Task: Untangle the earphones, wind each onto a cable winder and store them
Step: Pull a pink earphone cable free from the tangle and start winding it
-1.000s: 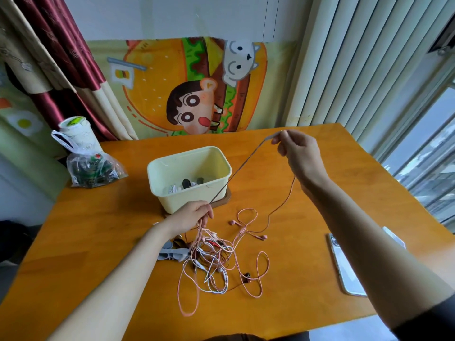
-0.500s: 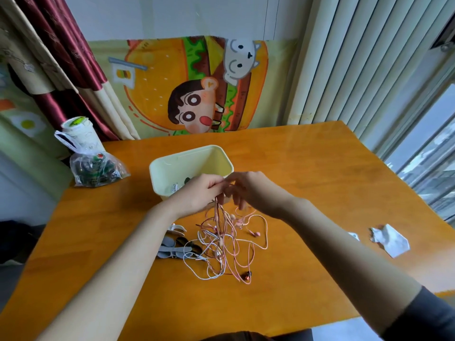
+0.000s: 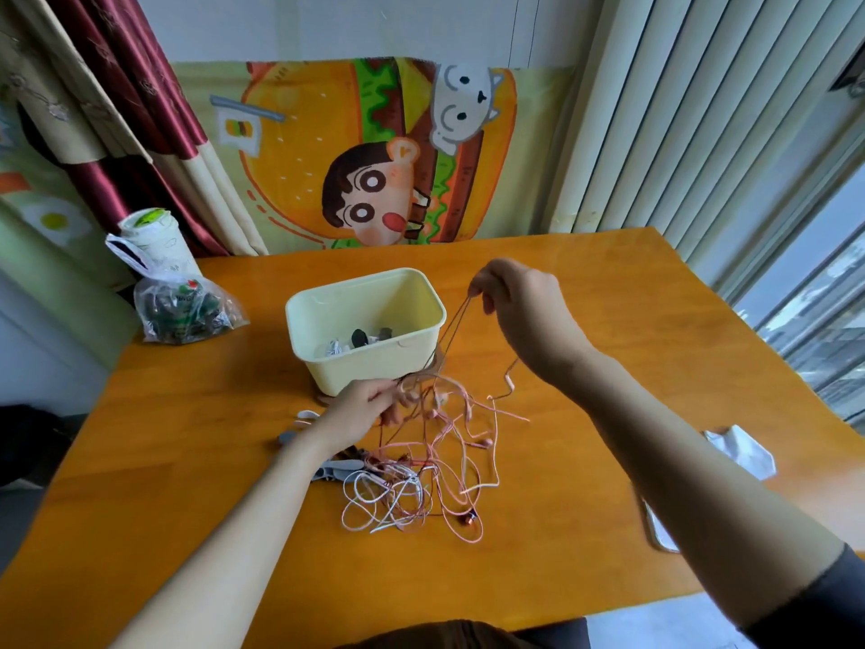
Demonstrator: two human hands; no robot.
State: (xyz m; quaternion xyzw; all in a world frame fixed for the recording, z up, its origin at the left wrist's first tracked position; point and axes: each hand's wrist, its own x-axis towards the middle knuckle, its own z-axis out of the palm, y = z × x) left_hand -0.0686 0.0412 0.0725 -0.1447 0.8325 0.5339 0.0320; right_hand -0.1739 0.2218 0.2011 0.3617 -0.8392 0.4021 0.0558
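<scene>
Pink and white earphones point(image 3: 421, 475) lay tangled on the orange wooden table point(image 3: 187, 461), at 5 o'clock from the pale yellow tub point(image 3: 370, 370). The left hand point(image 3: 370, 407) pinched the top of the pile. The right hand point(image 3: 519, 306), at 3 o'clock from the tub, pinched a thin cord point(image 3: 453, 327) up in the air.
</scene>
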